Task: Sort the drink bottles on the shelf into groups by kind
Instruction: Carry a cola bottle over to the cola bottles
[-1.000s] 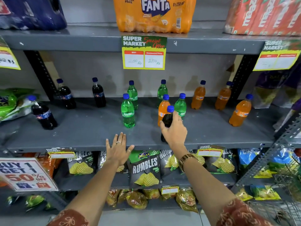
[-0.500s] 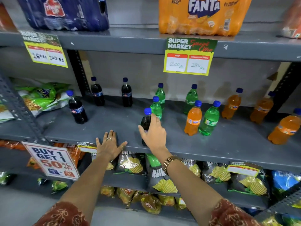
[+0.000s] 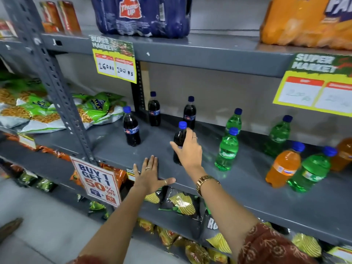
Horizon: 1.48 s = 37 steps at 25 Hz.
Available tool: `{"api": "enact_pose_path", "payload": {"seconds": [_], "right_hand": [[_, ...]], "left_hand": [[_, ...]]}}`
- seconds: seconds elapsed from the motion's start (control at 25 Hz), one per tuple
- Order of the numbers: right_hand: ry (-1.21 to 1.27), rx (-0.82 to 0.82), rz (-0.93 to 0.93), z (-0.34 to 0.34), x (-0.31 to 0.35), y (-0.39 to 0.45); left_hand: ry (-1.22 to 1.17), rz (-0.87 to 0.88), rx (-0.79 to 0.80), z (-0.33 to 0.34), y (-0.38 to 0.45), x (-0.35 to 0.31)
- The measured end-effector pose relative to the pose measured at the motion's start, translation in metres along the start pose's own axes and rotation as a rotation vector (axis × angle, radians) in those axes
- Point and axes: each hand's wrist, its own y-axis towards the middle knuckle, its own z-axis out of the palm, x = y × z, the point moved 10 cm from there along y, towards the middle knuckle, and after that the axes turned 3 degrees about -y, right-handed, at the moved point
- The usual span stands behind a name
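Observation:
My right hand [image 3: 187, 149] grips a dark cola bottle [image 3: 179, 137] with a blue cap, upright near the front of the grey shelf [image 3: 247, 189]. Three more cola bottles stand to its left and behind: one [image 3: 131, 127] at the left, two [image 3: 154, 109] [image 3: 189, 113] at the back wall. Green bottles [image 3: 227, 149] [image 3: 234, 120] [image 3: 278, 137] [image 3: 312, 169] and orange bottles [image 3: 283, 165] [image 3: 343, 154] stand to the right. My left hand [image 3: 149, 175] lies flat, fingers spread, on the shelf's front edge.
A grey upright post [image 3: 57, 88] bounds the bay on the left, with snack bags [image 3: 91, 109] beyond it. Price cards [image 3: 114, 60] hang from the upper shelf, which carries shrink-wrapped cola packs [image 3: 141, 14]. A promo sign [image 3: 97, 181] and chip bags [image 3: 179, 201] sit below.
My right hand has carried the cola bottle leftward along the shelf, away from the green and orange bottles toward the other cola bottles. My view swung left; the left hand stayed on the edge.

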Motion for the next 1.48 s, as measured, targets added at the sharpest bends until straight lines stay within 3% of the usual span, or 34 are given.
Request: {"api": "enact_pose_path", "payload": {"seconds": [0.48, 0.64, 0.76, 0.96, 1.08, 1.24, 1.32, 1.48], "right_hand": [[0.006, -0.003, 0.047, 0.024, -0.005, 0.033], [0.170, 0.083, 0.074, 0.031, -0.015, 0.024], [0.287, -0.062, 0.016, 0.008, -0.027, 0.001], [0.151, -0.411, -0.144, -0.064, -0.034, -0.033], [0.097, -0.602, -0.053, -0.121, -0.065, -0.041], [0.002, -0.716, 0.110, -0.189, -0.124, -0.046], [-0.081, -0.696, 0.185, -0.211, -0.149, -0.043], [-0.140, -0.479, 0.235, -0.216, -0.185, -0.031]], "left_hand": [[-0.021, 0.030, -0.058, -0.003, 0.003, 0.005], [-0.025, 0.027, -0.066, -0.004, 0.001, 0.004], [-0.015, 0.024, -0.057, -0.005, 0.000, 0.003], [0.066, 0.005, -0.084, -0.007, -0.004, 0.000], [0.100, 0.010, -0.150, -0.003, -0.015, -0.021], [0.160, 0.087, -0.154, 0.016, -0.025, -0.091], [0.195, 0.133, -0.144, 0.028, -0.031, -0.129], [0.191, 0.171, -0.125, 0.047, -0.045, -0.179]]}}
